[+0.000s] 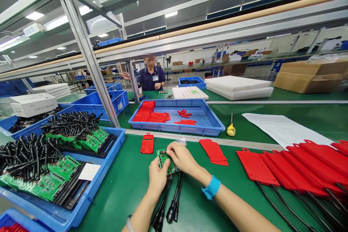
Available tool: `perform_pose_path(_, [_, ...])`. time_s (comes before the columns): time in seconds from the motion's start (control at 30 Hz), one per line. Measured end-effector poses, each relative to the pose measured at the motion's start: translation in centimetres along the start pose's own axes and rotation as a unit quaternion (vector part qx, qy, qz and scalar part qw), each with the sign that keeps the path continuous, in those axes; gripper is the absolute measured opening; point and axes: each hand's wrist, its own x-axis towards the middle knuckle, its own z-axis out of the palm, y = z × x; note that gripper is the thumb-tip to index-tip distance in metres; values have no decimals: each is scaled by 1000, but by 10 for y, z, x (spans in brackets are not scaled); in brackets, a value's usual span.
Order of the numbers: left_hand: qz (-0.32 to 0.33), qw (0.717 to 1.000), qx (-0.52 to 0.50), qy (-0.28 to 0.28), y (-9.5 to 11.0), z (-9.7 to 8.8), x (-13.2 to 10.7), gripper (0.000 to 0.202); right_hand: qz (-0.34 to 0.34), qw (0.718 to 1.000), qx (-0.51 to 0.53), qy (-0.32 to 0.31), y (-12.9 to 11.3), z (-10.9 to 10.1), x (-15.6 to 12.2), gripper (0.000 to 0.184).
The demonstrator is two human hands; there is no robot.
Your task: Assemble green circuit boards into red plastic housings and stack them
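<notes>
A green circuit board (172,167) with black cables (174,199) hanging from its near edge is held above the green bench. My left hand (158,174) grips its left side, thumb on top. Closed on the board's far right part is my right hand (181,155), with its fingertips near the small display; a blue band circles that wrist. Just beyond the hands lies a red plastic case piece (147,143) with a window cut in it. To the right are flat red plates (213,151), stacked slightly askew.
At left, a blue bin (108,152) holds cabled boards (58,174). Ahead sits a blue tray (179,127) of red parts, beside a yellow screwdriver (231,129). Red cased units (257,166) line the right, near a paper sheet (282,127). A person (150,76) is across the bench.
</notes>
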Motion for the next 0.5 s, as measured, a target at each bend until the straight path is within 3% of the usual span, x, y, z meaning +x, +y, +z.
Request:
perform_pose_path(0.1, [-15,999,-29,5,-1,-1,1,37,14,999,7,-34,13,-7,13,17])
perform_pose_path(0.33, [-67,990,-122,5,4,0,2,45,159,986,-46,10,75,-17,33,17])
perform_pose_path(0.5, [-77,980,-185,5,11,0,2,46,169,984,49,10,75,-20,18,25])
